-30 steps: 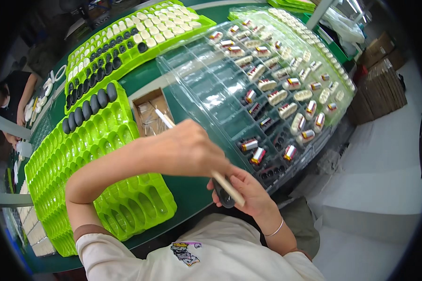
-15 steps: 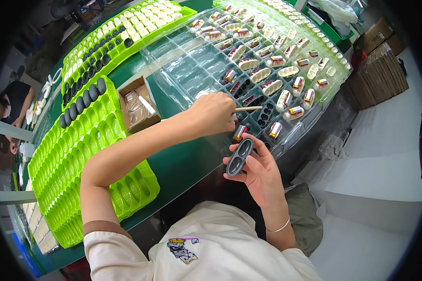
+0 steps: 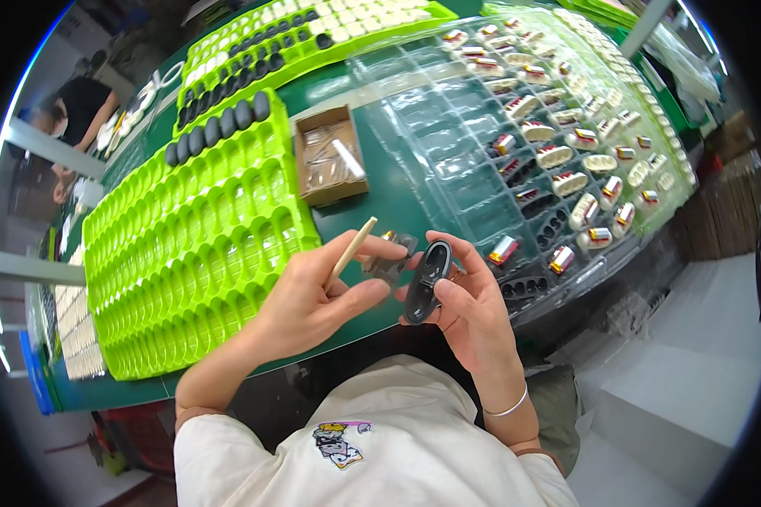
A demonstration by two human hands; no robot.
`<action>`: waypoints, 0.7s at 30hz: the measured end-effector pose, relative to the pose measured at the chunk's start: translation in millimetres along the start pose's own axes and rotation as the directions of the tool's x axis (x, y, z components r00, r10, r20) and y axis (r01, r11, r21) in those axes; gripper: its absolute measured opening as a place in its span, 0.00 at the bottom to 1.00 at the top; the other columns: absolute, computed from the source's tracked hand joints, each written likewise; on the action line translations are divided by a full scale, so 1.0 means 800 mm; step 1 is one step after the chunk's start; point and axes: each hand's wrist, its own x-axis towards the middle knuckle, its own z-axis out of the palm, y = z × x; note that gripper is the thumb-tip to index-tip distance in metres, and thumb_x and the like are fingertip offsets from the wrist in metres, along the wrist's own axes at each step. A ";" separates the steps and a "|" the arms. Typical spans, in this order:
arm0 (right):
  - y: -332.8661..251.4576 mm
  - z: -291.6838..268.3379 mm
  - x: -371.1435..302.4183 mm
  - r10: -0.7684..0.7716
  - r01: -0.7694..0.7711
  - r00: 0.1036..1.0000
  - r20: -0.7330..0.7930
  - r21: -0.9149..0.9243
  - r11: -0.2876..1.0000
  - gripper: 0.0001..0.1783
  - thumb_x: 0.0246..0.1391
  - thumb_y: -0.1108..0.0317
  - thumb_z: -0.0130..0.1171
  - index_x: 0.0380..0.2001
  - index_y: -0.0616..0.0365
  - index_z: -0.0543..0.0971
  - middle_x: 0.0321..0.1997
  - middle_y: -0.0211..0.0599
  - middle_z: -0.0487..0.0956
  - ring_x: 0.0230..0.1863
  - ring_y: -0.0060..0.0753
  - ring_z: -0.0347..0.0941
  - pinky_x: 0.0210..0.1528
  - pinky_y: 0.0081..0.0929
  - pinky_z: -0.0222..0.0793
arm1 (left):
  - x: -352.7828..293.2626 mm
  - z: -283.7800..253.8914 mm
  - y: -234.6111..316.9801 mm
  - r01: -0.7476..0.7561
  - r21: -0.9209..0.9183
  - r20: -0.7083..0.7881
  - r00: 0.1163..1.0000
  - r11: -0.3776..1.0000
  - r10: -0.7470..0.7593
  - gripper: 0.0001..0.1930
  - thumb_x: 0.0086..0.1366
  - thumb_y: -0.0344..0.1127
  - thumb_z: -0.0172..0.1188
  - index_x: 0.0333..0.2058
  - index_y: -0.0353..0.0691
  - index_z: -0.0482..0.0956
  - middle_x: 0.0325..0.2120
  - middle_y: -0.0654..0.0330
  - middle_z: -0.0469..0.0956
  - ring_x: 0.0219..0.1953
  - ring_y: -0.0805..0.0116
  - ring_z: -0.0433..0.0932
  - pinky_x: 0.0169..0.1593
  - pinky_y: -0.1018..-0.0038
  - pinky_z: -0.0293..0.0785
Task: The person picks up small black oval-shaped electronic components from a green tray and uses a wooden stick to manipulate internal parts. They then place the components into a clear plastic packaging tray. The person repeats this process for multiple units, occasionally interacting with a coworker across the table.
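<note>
My right hand [image 3: 469, 300] grips a black oval shell [image 3: 429, 283] with rounded hollows, its open face turned up toward me. A pale wooden stick [image 3: 353, 249] is tucked between the fingers of my left hand [image 3: 313, 291] and points up and away. By that hand's fingertips is a small dark, partly shiny piece [image 3: 387, 260], too blurred to name; it lies close to the shell's left side. Right of my hands, a clear compartment tray [image 3: 431, 127] holds cream and dark oval parts, many with small red-and-silver cylinders [image 3: 503, 250].
On the green table [image 3: 380, 182], a cardboard box [image 3: 330, 194] holds thin sticks and a white piece. Left of it stands a lime-green moulded tray [image 3: 203, 253] with several black ovals [image 3: 220, 125]. Another green tray [image 3: 313, 51] lies behind. A person [image 3: 84, 114] sits at far left.
My left hand has come back from the clear tray toward the shell, with the stick now pointing upward. A small dark piece now shows at its fingertips. The view has shifted left.
</note>
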 end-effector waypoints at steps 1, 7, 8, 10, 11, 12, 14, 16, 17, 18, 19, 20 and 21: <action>0.003 0.004 0.003 0.010 -0.010 1.000 0.013 -0.010 1.000 0.26 0.48 0.75 0.53 0.51 0.59 0.61 0.45 0.42 0.70 0.40 0.34 0.73 0.37 0.30 0.75 | -0.007 0.003 -0.009 -0.030 -0.022 -0.067 0.997 0.999 0.028 0.19 0.54 0.25 0.54 0.47 0.36 0.66 0.38 0.61 0.71 0.16 0.90 0.59 0.17 0.88 0.54; 0.014 0.012 0.012 -0.049 0.057 0.998 0.036 -0.288 0.956 0.25 0.45 0.75 0.57 0.48 0.61 0.64 0.41 0.37 0.70 0.41 0.27 0.70 0.39 0.23 0.72 | -0.030 0.024 -0.037 -0.097 -0.179 -0.294 0.955 0.979 0.041 0.28 0.50 0.25 0.60 0.51 0.44 0.64 0.26 0.64 0.72 0.11 0.88 0.56 0.14 0.86 0.49; 0.015 0.012 0.013 -0.083 0.096 0.995 0.052 -0.350 0.932 0.25 0.44 0.75 0.58 0.47 0.61 0.64 0.40 0.37 0.70 0.41 0.26 0.69 0.40 0.23 0.71 | -0.032 0.025 -0.039 -0.071 -0.120 -0.296 0.954 0.990 0.033 0.31 0.48 0.27 0.63 0.52 0.44 0.64 0.24 0.65 0.73 0.11 0.86 0.54 0.15 0.85 0.50; 0.016 0.015 0.013 -0.111 0.120 0.993 0.046 -0.410 0.904 0.25 0.42 0.77 0.59 0.46 0.61 0.65 0.39 0.36 0.70 0.43 0.24 0.67 0.41 0.22 0.70 | -0.033 0.024 -0.040 -0.072 0.002 -0.291 0.954 0.997 0.070 0.31 0.47 0.29 0.64 0.52 0.45 0.65 0.26 0.65 0.74 0.11 0.85 0.54 0.15 0.85 0.51; 0.016 0.017 0.013 -0.125 0.132 0.991 0.044 -0.439 0.889 0.25 0.41 0.77 0.60 0.46 0.61 0.65 0.39 0.36 0.70 0.43 0.24 0.67 0.41 0.22 0.69 | -0.033 0.024 -0.041 -0.072 0.063 -0.286 0.954 0.995 0.088 0.31 0.47 0.29 0.65 0.52 0.45 0.65 0.26 0.65 0.74 0.11 0.84 0.53 0.15 0.84 0.51; 0.016 0.018 0.013 -0.119 0.121 0.992 0.033 -0.434 0.893 0.25 0.41 0.78 0.60 0.45 0.61 0.65 0.39 0.36 0.70 0.44 0.23 0.66 0.41 0.22 0.69 | -0.033 0.023 -0.040 -0.087 0.087 -0.297 0.949 0.992 0.109 0.31 0.46 0.30 0.65 0.51 0.45 0.66 0.26 0.66 0.74 0.11 0.83 0.53 0.15 0.84 0.52; 0.017 0.020 0.013 -0.106 0.101 0.994 0.011 -0.423 0.901 0.25 0.41 0.79 0.60 0.44 0.61 0.65 0.39 0.36 0.70 0.44 0.23 0.66 0.40 0.21 0.70 | -0.033 0.021 -0.040 -0.116 0.135 -0.317 0.936 0.984 0.154 0.31 0.45 0.31 0.66 0.51 0.45 0.66 0.27 0.66 0.75 0.11 0.83 0.54 0.15 0.83 0.53; 0.017 0.021 0.013 -0.100 0.093 0.995 0.005 -0.432 0.897 0.24 0.41 0.79 0.60 0.44 0.61 0.65 0.38 0.36 0.69 0.44 0.22 0.66 0.39 0.21 0.70 | -0.032 0.020 -0.041 -0.126 0.122 -0.314 0.936 0.985 0.159 0.31 0.45 0.31 0.67 0.50 0.45 0.67 0.29 0.66 0.75 0.11 0.83 0.54 0.15 0.83 0.53; 0.018 0.021 0.014 -0.097 0.089 0.995 0.003 -0.436 0.895 0.24 0.41 0.78 0.60 0.44 0.61 0.65 0.38 0.36 0.69 0.43 0.22 0.66 0.39 0.21 0.70 | -0.032 0.020 -0.042 -0.131 0.115 -0.313 0.936 0.985 0.161 0.31 0.44 0.31 0.67 0.50 0.45 0.67 0.30 0.66 0.76 0.11 0.83 0.54 0.15 0.83 0.53; 0.018 0.021 0.014 -0.096 0.087 0.995 0.001 -0.443 0.892 0.24 0.41 0.78 0.60 0.44 0.61 0.65 0.38 0.36 0.69 0.43 0.22 0.66 0.38 0.20 0.71 | -0.032 0.020 -0.044 -0.138 0.111 -0.316 0.934 0.984 0.166 0.31 0.44 0.31 0.67 0.50 0.45 0.68 0.31 0.66 0.76 0.11 0.83 0.55 0.15 0.84 0.54; 0.018 0.021 0.015 -0.095 0.084 0.996 0.000 -0.450 0.889 0.24 0.41 0.78 0.60 0.44 0.61 0.65 0.38 0.36 0.69 0.43 0.22 0.66 0.37 0.20 0.71 | -0.033 0.020 -0.046 -0.145 0.107 -0.319 0.932 0.984 0.172 0.31 0.44 0.31 0.67 0.50 0.45 0.68 0.32 0.65 0.76 0.11 0.83 0.55 0.15 0.84 0.54; 0.018 0.021 0.015 -0.093 0.082 0.996 -0.002 -0.457 0.886 0.24 0.41 0.78 0.60 0.44 0.61 0.65 0.38 0.36 0.69 0.43 0.22 0.66 0.37 0.20 0.71 | -0.033 0.020 -0.048 -0.152 0.104 -0.322 0.930 0.983 0.177 0.31 0.44 0.30 0.67 0.50 0.45 0.68 0.34 0.65 0.76 0.11 0.83 0.55 0.15 0.84 0.54; 0.019 0.021 0.015 -0.094 0.083 0.996 -0.001 -0.458 0.885 0.24 0.41 0.78 0.60 0.44 0.62 0.65 0.38 0.36 0.69 0.43 0.22 0.66 0.37 0.19 0.71 | -0.033 0.020 -0.049 -0.156 0.100 -0.323 0.929 0.983 0.181 0.31 0.44 0.30 0.67 0.50 0.45 0.68 0.35 0.65 0.76 0.11 0.83 0.55 0.15 0.84 0.54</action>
